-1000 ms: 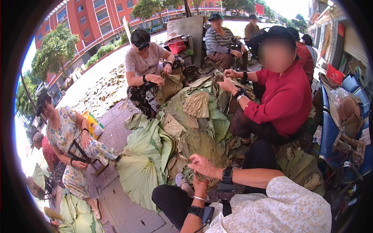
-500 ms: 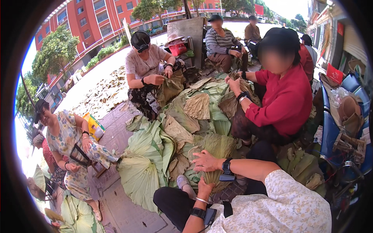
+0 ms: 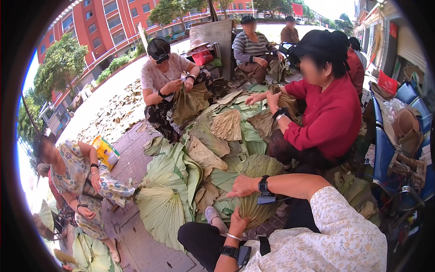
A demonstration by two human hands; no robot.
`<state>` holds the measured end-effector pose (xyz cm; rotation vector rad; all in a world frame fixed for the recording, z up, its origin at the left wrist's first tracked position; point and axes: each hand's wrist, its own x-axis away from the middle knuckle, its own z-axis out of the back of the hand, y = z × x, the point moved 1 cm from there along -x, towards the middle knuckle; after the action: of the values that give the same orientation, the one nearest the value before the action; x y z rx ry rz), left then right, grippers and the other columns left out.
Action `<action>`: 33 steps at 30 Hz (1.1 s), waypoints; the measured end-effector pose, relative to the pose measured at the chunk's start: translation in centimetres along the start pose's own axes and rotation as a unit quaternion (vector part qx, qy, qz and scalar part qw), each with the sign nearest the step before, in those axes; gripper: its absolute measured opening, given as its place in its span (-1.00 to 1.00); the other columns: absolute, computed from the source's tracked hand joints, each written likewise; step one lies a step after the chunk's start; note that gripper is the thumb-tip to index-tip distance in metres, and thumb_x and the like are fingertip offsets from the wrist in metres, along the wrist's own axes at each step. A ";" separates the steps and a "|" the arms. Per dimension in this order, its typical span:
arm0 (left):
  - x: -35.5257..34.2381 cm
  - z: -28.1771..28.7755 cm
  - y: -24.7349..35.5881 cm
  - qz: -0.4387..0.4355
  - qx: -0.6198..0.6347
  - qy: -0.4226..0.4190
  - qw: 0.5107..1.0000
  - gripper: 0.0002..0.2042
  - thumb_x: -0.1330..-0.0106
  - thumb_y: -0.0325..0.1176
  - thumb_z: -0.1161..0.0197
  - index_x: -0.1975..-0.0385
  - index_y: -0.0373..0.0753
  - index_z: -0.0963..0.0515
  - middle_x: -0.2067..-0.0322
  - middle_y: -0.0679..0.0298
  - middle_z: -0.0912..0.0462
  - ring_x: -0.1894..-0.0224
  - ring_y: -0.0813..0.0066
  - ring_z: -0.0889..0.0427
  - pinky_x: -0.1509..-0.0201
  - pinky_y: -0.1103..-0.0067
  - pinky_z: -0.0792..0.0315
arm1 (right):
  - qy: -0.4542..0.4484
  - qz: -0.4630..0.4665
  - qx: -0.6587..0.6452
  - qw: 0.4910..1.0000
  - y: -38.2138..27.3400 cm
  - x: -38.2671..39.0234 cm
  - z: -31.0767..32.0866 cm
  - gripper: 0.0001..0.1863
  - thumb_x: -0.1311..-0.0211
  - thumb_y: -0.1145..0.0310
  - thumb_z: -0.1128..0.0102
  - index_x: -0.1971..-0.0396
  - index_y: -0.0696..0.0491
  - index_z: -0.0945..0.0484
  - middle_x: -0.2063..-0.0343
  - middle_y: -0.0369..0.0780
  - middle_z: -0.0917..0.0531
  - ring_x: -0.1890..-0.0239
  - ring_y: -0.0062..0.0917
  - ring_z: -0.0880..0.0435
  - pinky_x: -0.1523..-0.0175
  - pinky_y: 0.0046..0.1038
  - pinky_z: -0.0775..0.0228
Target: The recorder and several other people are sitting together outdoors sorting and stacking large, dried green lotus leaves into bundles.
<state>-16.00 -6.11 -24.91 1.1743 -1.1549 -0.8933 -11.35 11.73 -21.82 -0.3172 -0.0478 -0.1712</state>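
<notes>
A large dry green lotus leaf [image 3: 259,209] with ribbed folds lies across my lap area, close to my knees. My left hand [image 3: 238,223], wearing a white bracelet, is closed on the near left edge of this leaf, thumb on top. Above the leaf's far edge is my right hand [image 3: 244,186], palm down, fingers stretched out to the left; its fingertips are near the green leaves beneath, and I cannot tell whether they touch. Another broad rounded leaf [image 3: 260,166] lies just beyond my right hand.
A pile of green and brown leaves [image 3: 213,136] spreads ahead. A person in red [image 3: 328,118] sits close at right; another in a pale top [image 3: 165,75] handles a brown leaf. A person in a floral outfit [image 3: 74,165] sits left. Blue chairs [image 3: 378,136] stand at right.
My right hand has shifted slightly right, its spread fingers drawn closer together. My left hand stays at the leaf's edge. The person in red has moved one hand outward from the leaf.
</notes>
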 end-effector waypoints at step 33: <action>-1.1 3.0 -2.4 0.062 0.239 0.205 0.947 -0.55 0.09 -0.73 -0.08 0.09 -0.36 -0.35 0.24 0.16 -0.54 0.27 0.35 -0.55 0.18 0.52 -0.45 | 0.381 -0.099 -0.047 0.918 4.8 0.3 4.1 -0.66 -0.17 0.16 0.04 0.19 0.11 -0.43 0.22 -0.15 -0.50 0.06 -0.28 -0.39 0.00 -0.26 -0.15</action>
<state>-19.08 -6.15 -27.50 1.5698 -1.1095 -0.2463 -10.29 17.45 -19.34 -0.3244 0.7063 -0.4910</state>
